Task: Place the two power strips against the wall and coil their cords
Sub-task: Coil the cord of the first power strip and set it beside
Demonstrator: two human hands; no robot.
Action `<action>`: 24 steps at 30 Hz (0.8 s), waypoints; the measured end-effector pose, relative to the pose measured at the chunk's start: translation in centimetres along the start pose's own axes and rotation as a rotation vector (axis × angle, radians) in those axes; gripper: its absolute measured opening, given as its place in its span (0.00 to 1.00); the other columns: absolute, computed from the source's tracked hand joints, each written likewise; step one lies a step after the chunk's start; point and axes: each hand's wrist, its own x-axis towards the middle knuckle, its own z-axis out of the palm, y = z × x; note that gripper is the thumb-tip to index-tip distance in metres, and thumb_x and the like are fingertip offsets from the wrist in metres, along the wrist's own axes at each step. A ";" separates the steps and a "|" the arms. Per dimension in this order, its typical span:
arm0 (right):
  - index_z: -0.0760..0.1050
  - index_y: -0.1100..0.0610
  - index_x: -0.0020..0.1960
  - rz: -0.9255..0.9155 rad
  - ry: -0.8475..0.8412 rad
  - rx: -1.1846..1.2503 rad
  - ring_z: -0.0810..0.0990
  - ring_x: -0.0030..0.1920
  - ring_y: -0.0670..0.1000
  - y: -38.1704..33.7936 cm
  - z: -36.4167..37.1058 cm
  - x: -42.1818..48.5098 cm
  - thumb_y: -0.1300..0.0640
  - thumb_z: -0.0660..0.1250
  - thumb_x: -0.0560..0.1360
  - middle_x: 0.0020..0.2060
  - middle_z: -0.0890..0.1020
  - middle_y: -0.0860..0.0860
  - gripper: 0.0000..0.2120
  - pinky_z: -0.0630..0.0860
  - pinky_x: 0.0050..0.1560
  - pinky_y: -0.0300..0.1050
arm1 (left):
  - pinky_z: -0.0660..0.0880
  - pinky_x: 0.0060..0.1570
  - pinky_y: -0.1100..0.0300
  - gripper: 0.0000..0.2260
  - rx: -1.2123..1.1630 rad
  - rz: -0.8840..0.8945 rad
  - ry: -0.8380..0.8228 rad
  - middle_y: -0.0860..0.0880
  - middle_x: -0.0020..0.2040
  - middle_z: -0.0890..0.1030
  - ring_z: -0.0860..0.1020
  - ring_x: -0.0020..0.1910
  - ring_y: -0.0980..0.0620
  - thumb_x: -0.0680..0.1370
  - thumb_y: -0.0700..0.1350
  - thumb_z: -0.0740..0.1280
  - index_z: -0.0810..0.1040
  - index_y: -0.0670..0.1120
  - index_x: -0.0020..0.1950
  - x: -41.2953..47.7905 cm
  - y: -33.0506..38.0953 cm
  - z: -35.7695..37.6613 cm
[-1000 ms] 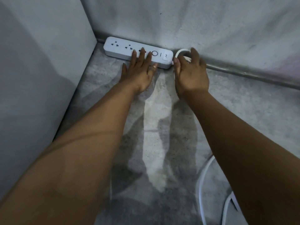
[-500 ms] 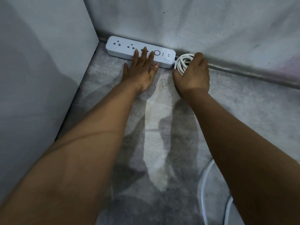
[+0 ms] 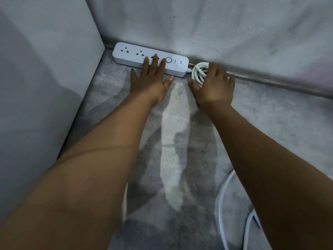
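A white power strip [image 3: 133, 55] lies flat along the foot of the back wall, close to the left corner. My left hand [image 3: 151, 80] rests on its front edge with straight fingers spread over the top. Right of the strip's end sits a white coiled cord [image 3: 199, 72] on the floor by the wall. My right hand [image 3: 214, 85] covers the coil's right part, fingers curved over it. A second power strip is not visible.
A grey panel [image 3: 45, 87] stands on the left, meeting the back wall [image 3: 216, 24] in a corner. A metal strip [image 3: 288, 83] runs along the wall's base. Loose white cable [image 3: 223, 195] loops on the concrete floor at the lower right.
The right hand has slid a little to the right over the cord, so more of the coil shows beside the strip. The left hand stays on the strip.
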 end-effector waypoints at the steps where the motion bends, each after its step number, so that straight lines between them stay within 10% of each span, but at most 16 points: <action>1: 0.60 0.58 0.75 -0.014 0.025 0.004 0.63 0.74 0.59 0.3 -0.3 -0.5 0.36 0.58 0.77 0.72 0.67 0.58 0.36 0.55 0.75 0.58 | 0.39 0.74 0.39 0.29 0.021 0.001 0.002 0.52 0.80 0.36 0.36 0.78 0.50 0.82 0.61 0.43 0.38 0.52 0.80 0.0 0.1 0.0; 10: 0.55 0.59 0.78 -0.112 0.038 0.007 0.55 0.78 0.56 2.8 -2.7 -5.6 0.42 0.58 0.79 0.77 0.59 0.57 0.34 0.48 0.77 0.52 | 0.37 0.75 0.44 0.29 0.093 0.067 0.066 0.51 0.80 0.37 0.37 0.78 0.50 0.83 0.59 0.43 0.39 0.49 0.80 -2.6 2.3 0.2; 24: 0.70 0.65 0.70 -0.080 0.005 -0.158 0.73 0.68 0.63 11.8 -8.7 -18.4 0.45 0.54 0.80 0.67 0.74 0.64 0.28 0.70 0.68 0.60 | 0.38 0.76 0.47 0.29 0.034 0.237 0.001 0.47 0.81 0.44 0.41 0.79 0.49 0.83 0.59 0.44 0.46 0.47 0.81 -12.8 12.2 0.7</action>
